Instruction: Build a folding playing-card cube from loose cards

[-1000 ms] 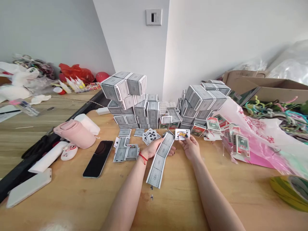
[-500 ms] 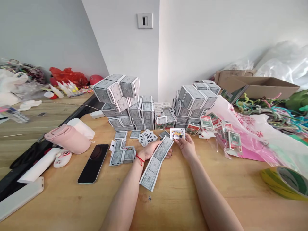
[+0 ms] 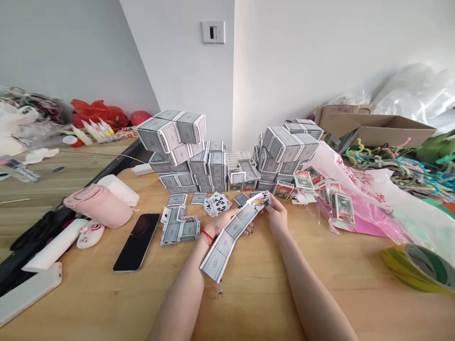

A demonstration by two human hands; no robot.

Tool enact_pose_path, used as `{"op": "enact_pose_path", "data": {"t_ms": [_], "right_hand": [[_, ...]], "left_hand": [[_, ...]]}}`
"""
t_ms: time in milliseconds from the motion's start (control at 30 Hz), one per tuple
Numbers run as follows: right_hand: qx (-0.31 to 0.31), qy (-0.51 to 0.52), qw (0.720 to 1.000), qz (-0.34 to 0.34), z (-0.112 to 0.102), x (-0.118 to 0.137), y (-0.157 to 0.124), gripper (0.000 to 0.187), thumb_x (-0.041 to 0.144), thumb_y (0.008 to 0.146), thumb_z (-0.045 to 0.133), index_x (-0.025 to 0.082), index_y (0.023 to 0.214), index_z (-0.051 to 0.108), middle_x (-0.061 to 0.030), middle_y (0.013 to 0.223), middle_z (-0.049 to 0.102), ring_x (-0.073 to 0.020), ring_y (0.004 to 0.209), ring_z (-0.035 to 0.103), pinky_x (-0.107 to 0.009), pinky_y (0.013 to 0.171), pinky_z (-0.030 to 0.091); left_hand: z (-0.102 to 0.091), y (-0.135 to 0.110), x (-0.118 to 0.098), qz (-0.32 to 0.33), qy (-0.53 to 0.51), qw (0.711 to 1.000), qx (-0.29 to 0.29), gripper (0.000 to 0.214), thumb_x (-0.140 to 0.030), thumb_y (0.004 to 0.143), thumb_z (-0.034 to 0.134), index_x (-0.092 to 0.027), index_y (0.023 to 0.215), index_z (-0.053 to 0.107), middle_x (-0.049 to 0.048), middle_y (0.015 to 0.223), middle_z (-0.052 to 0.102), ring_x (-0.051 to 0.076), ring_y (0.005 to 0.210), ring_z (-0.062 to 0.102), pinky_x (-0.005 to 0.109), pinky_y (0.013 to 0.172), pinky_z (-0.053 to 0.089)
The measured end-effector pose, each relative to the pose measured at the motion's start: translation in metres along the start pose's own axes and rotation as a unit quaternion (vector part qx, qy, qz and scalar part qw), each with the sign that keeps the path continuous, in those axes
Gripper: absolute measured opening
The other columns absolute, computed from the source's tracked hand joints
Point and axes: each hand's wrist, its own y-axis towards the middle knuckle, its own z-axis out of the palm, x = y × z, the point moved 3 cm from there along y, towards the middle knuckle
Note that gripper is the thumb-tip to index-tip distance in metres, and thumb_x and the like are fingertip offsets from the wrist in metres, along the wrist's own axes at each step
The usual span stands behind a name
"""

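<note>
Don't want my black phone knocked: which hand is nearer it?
Left. The left hand, holding a card strip, is right of the black phone; the right hand, holding a face card, is farther right.

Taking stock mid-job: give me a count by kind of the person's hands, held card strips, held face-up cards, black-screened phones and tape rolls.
Left hand and right hand: 2
Held card strip: 1
Held face-up card: 1
Black-screened phone: 1
Tape roll: 1
Total: 6
</note>
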Motion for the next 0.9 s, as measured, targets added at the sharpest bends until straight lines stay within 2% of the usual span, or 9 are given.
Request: {"op": "enact_pose_path", "data": {"t_ms": [233, 433, 567, 900], "right_hand": [[0.006, -0.047, 0.999, -0.018, -0.005, -0.001, 0.007, 0.047, 0.030, 0.063, 0.061, 0.018, 0.109, 0.063, -0.0044, 0.088, 0.065, -0.0121, 0.059, 0.050, -0.028, 0.054, 0.043], [0.052, -0.098, 0.994, -0.026, 0.004, 0.006, 0.009, 0.037, 0.032, 0.065, 0.061, 0.018, 0.099, 0.064, -0.0034, 0.082, 0.065, -0.0129, 0.057, 0.051, -0.028, 0.053, 0.043], [0.069, -0.066, 0.995, -0.006, 0.012, 0.007, 0.011, 0.030, 0.034, 0.065, 0.064, 0.021, 0.093, 0.063, -0.0002, 0.070, 0.063, -0.0123, 0.052, 0.050, -0.026, 0.049, 0.043], [0.092, -0.044, 0.994, 0.042, 0.014, 0.004, 0.016, 0.035, 0.039, 0.061, 0.069, 0.020, 0.090, 0.063, 0.0014, 0.062, 0.062, -0.0121, 0.049, 0.050, -0.026, 0.047, 0.043]], "left_hand": [[-0.002, 0.000, 0.001, 0.010, 0.012, 1.000, -0.006, 0.045, -0.041, 0.086, 0.040, -0.005, 0.103, 0.060, 0.0176, 0.084, 0.068, 0.022, 0.075, 0.066, 0.031, 0.071, 0.049], [-0.004, 0.000, 0.001, 0.014, 0.023, 1.000, -0.004, 0.048, -0.044, 0.086, 0.039, -0.004, 0.101, 0.060, 0.0182, 0.083, 0.068, 0.022, 0.072, 0.066, 0.030, 0.067, 0.049], [-0.006, 0.000, -0.001, 0.031, 0.020, 0.999, -0.022, 0.046, -0.043, 0.086, 0.038, -0.005, 0.102, 0.059, 0.0165, 0.080, 0.068, 0.021, 0.068, 0.065, 0.031, 0.065, 0.049], [-0.002, 0.001, -0.004, 0.021, 0.013, 0.998, -0.051, 0.045, -0.043, 0.087, 0.038, -0.005, 0.101, 0.060, 0.0137, 0.076, 0.068, 0.018, 0.060, 0.063, 0.029, 0.061, 0.049]]}}
